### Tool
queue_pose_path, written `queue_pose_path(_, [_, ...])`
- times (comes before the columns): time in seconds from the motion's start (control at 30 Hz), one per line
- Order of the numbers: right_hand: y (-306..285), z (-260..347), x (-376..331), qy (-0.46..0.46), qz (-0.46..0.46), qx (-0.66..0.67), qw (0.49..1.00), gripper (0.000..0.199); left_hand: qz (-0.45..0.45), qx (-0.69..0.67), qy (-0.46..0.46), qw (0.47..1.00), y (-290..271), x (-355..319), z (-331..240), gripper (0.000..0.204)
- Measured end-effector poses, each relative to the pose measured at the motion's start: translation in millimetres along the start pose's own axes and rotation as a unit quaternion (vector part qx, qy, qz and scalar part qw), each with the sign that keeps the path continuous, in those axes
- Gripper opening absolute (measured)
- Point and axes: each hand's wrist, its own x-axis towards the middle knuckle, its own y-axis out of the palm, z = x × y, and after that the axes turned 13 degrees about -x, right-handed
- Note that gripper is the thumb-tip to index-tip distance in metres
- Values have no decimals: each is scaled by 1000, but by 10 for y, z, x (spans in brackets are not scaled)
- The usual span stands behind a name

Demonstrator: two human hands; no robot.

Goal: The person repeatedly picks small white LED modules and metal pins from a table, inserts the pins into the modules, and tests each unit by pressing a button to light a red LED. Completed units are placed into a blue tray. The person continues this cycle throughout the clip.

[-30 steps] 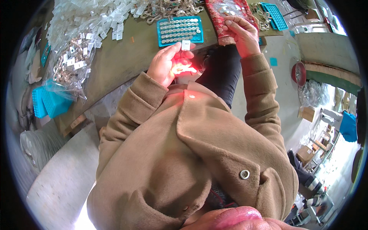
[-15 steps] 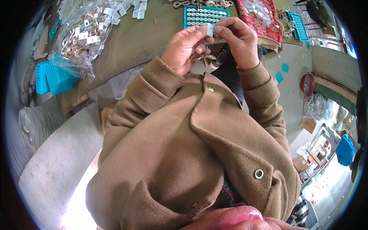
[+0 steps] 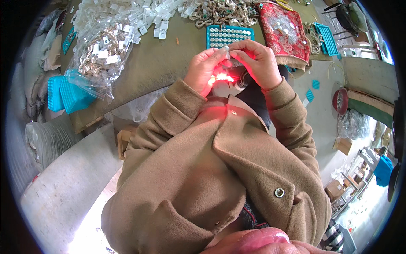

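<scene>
Between the fingertips of both hands is a small whitish plastic box (image 3: 226,51), partly covered by fingers. My left hand (image 3: 202,71) is closed, pinching the box from its side. Below those fingers a bundle of string lights (image 3: 222,78) glows bright red, and its wire is hard to make out in the glare. My right hand (image 3: 261,63) is also closed, thumb and forefinger pinched at the box's other side. Just beyond the hands a teal tray (image 3: 208,39) lies on the table, with rows of round pale discs (image 3: 228,35).
A heap of whitish plastic pieces (image 3: 163,17) covers the far table, beside coiled wire bundles (image 3: 228,12). Left are a clear bag of boxed light strings (image 3: 101,59) and stacked teal trays (image 3: 74,95). A red patterned cloth (image 3: 302,44) holding small pieces lies right.
The string lights at my left hand were unlit and now glow red. Both hands sit lower in the picture, and the table shows further down too.
</scene>
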Motion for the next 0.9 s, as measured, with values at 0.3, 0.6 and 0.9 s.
queue_pose_path(0.3, [83, -93, 21, 15, 13, -21, 1000, 7, -14, -118, -83, 989, -104, 18, -35, 21])
queue_pose_path(0.6, [133, 35, 149, -129, -15, -170, 977, 11, -70, 114, 7, 991, -54, 52, -114, 13])
queue_pose_path(0.9, [-177, -413, 617, 17, -31, -31, 999, 13, -59, 88, 20, 994, -180, 99, -516, 32])
